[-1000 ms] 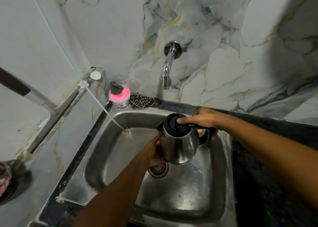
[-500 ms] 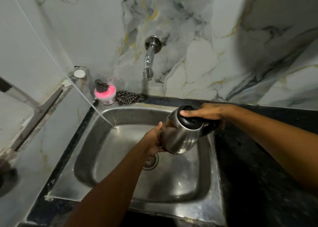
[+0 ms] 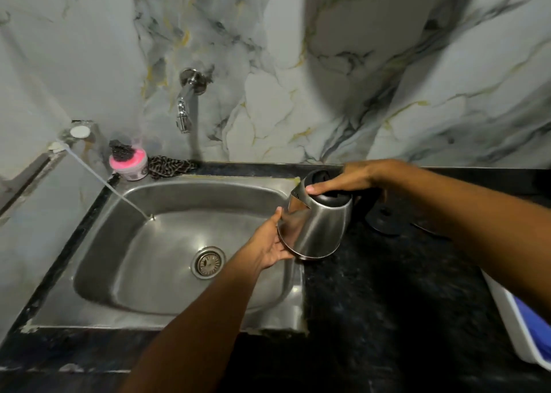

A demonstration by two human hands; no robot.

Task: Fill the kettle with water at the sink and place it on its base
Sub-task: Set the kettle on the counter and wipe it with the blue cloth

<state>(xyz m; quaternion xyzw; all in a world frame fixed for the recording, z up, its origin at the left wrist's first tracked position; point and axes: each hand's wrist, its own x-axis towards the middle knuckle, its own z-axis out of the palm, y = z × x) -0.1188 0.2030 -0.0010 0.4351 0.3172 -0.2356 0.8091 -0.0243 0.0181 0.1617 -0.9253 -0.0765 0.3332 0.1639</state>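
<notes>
The steel kettle with a black lid hangs in the air over the right rim of the sink, tilted a little with its spout toward the basin. My right hand grips it at the top, thumb on the lid, the handle hidden under the palm. My left hand cups its lower left side and bottom edge. Its round black base lies on the dark counter just right of the kettle, partly hidden by my right arm. The wall tap stands above the sink's back, with no water running.
A thin white hose slants from the left ledge into the basin. A pink tub with a scrubber and a patterned cloth sit at the back left rim. A white tray lies on the black counter at the right edge.
Both hands have carried the kettle from over the middle of the basin to the right, to the sink's right rim beside the base. The camera has swung right too.
</notes>
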